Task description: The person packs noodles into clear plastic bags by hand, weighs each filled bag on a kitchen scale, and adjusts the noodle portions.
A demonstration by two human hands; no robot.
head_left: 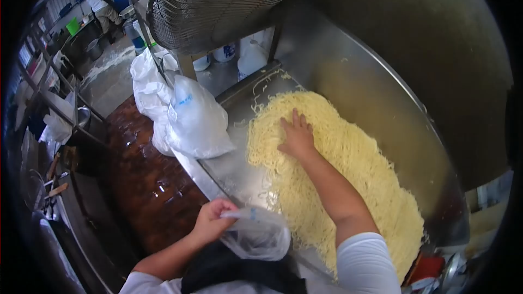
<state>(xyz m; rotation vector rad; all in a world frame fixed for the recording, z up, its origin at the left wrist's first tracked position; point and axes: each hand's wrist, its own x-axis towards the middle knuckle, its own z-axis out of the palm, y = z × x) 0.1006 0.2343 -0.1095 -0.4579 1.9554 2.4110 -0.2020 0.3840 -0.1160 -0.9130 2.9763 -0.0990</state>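
Observation:
A large heap of pale yellow noodles (359, 174) spreads over a metal worktop (229, 171). My right hand (297, 135) lies on the far part of the heap, palm down with its fingers spread. Closer to my body, my left hand (215, 219) pinches the edge of a clear plastic bag (261, 234). The bag hangs in front of my apron, at the near edge of the worktop, and looks empty. Beyond the left hand, a bundle of clear plastic bags (197, 120) rests on the worktop's left edge.
A large wire-caged fan (218, 5) hangs close above the far end of the worktop. Behind it stands a white plastic jug (253, 60). The reddish-brown floor (147, 179) to the left looks wet. Farther back, a person (102, 5) in a white shirt bends over.

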